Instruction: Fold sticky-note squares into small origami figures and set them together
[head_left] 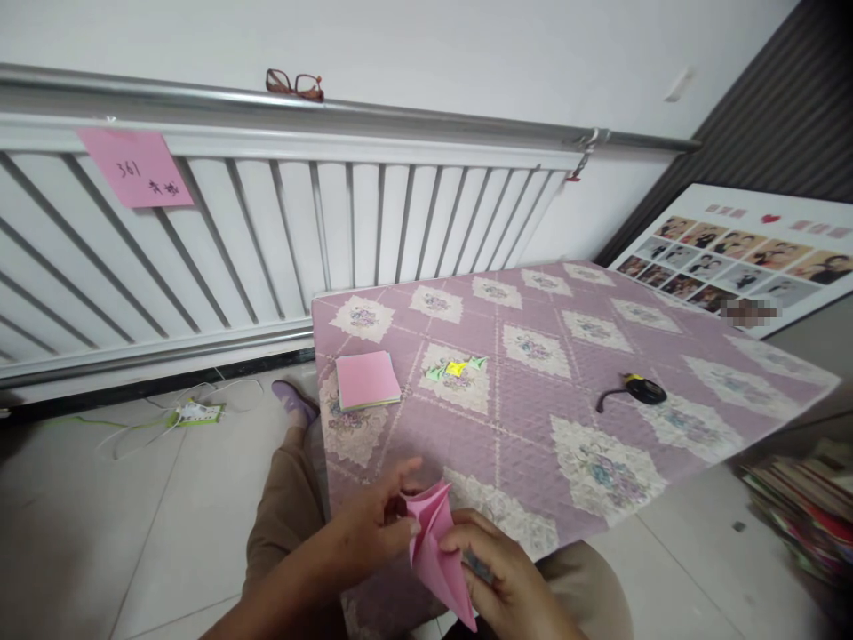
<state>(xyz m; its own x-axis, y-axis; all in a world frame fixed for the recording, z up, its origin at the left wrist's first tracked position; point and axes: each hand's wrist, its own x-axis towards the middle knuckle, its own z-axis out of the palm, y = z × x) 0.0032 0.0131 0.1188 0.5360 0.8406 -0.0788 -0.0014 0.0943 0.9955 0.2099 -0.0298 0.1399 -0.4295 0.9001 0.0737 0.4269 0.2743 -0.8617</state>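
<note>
Both hands hold a folded pink sheet of paper [440,556] above the near edge of the cloth-covered table. My left hand [373,529] pinches its upper left part between thumb and fingers. On the paper's right side, my right hand [497,569] grips with thumb and fingertips. Several layers of the paper stand apart at the top, and its lower end narrows to a point. A stack of square paper [368,380], pink on top, lies on the table's left side. To its right sit small folded paper pieces [456,368], green and yellow.
A black object with a short strap [645,388] lies on the table [533,427] at right. Behind stands a white radiator [373,213] with glasses [294,84] on its pipe. A power strip [195,414] with cables is on the floor. A photo board [746,258] leans at right.
</note>
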